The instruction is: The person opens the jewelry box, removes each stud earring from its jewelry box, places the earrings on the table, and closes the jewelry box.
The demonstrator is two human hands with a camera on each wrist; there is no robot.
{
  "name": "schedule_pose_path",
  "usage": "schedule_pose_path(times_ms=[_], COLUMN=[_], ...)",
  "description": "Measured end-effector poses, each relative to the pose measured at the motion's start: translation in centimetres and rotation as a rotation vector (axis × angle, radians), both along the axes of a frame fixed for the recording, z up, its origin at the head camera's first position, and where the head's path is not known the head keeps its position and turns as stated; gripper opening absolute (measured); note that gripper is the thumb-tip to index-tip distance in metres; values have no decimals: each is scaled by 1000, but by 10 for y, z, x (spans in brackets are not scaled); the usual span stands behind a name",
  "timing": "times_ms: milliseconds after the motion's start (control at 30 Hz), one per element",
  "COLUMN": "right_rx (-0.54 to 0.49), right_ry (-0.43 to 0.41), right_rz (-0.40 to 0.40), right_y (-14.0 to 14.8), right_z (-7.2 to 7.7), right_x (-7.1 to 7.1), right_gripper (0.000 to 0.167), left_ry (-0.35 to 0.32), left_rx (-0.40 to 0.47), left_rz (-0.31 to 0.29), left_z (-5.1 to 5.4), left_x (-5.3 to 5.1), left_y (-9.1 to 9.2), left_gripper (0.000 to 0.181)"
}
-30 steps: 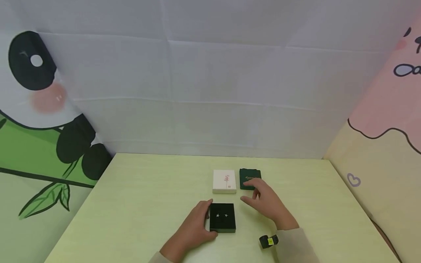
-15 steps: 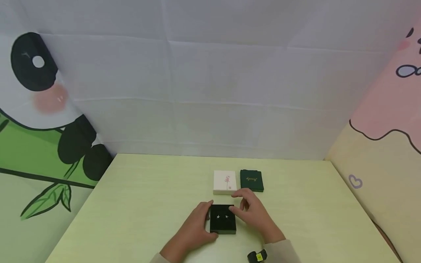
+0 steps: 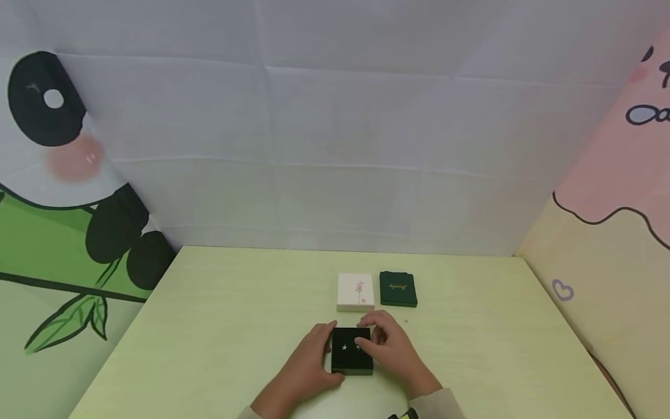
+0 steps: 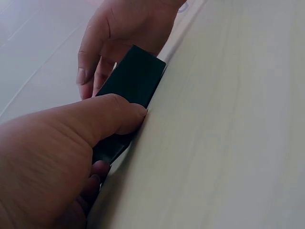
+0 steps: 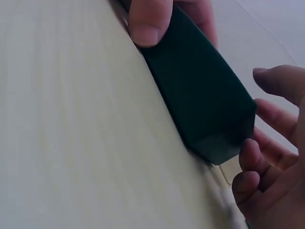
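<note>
A small open jewelry box (image 3: 352, 366), dark green outside with a black insert, lies on the table. Two silver star earrings (image 3: 344, 347) sit on the insert. My left hand (image 3: 309, 366) grips the box at its left side, thumb on the front wall; in the left wrist view that thumb (image 4: 119, 112) lies along the green wall. Over the right part of the box is my right hand (image 3: 389, 349), its thumb partly covering the right earring. In the right wrist view the right hand (image 5: 279, 176) has its fingers by the box's end and its thumb raised apart from it.
Behind the box stand a white box (image 3: 356, 292) with a pink flower print and a dark green lid-like piece (image 3: 398, 289) with gold lettering. A tiny object (image 3: 406, 320), too small to identify, lies on the table (image 3: 235, 326). A white cloth (image 3: 340, 145) hangs behind.
My right hand has come from the green piece at the back, leftward and toward me, to the right part of the jewelry box. The left hand keeps its grip on the box.
</note>
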State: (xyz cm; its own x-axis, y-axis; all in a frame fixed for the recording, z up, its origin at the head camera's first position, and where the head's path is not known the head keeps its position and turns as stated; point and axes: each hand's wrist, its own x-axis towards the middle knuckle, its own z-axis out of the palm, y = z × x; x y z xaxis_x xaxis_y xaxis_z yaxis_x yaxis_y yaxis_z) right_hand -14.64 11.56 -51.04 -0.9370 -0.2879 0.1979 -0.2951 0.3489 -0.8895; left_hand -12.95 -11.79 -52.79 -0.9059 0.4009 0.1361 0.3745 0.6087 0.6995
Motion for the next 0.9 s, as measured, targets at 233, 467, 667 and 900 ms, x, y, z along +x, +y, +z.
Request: schedule_pose_path(times_ms=[233,467,667,900], right_rx=[13,8,95,149], right_ry=[24,53,37,44], right_rz=[-20,-18,-29,-31], right_y=[-1,-3,-7,-4], right_z=[-14,-15,-10,-9], right_x=[4,3,2,3], right_gripper=[18,17,10,7], left_ry=[3,7,25,39], left_rx=[-4,-11,-16,-8], left_rz=[-10,-8,2,-5], left_z=[0,-1,1,3], left_x=[1,1,2,3], left_y=[0,-1,-4,-1], left_gripper=[98,99,99,99])
